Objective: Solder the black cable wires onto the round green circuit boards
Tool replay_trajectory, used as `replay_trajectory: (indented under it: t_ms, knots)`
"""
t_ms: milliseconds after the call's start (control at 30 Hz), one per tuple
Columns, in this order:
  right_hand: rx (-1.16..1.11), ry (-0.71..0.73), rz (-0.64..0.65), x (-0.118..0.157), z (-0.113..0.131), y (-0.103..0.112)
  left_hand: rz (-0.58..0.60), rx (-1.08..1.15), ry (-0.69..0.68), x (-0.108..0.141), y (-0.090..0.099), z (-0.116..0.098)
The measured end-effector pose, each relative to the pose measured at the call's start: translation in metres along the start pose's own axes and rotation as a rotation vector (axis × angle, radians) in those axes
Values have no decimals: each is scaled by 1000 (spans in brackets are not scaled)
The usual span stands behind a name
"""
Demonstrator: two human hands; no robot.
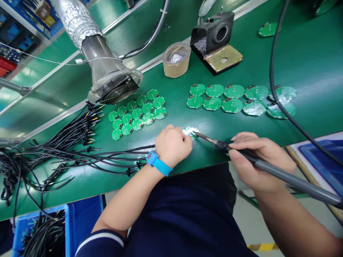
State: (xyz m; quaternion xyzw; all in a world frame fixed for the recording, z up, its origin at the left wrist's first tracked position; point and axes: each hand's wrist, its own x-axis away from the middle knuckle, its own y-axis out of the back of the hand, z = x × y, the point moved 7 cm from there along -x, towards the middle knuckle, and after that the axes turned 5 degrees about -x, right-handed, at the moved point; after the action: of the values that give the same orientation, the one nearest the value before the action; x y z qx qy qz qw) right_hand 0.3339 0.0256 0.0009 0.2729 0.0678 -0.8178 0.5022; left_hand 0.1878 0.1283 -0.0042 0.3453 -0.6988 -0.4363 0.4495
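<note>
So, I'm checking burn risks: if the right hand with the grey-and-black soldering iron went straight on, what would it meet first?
The iron's metal tip would likely meet the small, shiny green circuit board first, then the left hand; present contact is unclear.

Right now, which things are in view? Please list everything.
Soldering iron: one, grey, lower right
Central board: one, green, front
Small boards: fifteen, green, left
Large boards: ten, green, right
Loose boards: two or more, green, upper right, near wrist
Iron stand: one, black, back
Sponge: one, yellowish, on iron stand
Container: one, tan, back
Fan: one, black, upper left
Duct: one, silver, above fan
Cables: many, black, far left
Cord: one, black, right
Bin: one, blue, lower left
Tray: one, blue, right edge
Table: one, green, underneath
Shelving: uncounted, blue, background
Shirt: one, navy, bottom
Wristband: one, blue, left wrist
Left hand: one, bare, beside central board
Right hand: one, bare, around soldering iron
</note>
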Motion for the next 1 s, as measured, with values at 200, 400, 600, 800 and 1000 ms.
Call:
replay_trajectory:
  t_ms: [200,400,600,800,1000]
  knots:
    - [82,-99,-306,-24,-18,55,-41,1,-23,-2,0,2]
    - [193,-212,-445,-114,-34,88,-77,11,-16,0,0,5]
    - [139,-321,-227,-200,-46,23,-111,1,-32,1,9,1]
    - [-27,-479,114,-203,0,-32,-80,-42,-103,-3,10,2]
    - [-181,-356,444,-116,71,17,-62,-27,-167,-7,8,1]
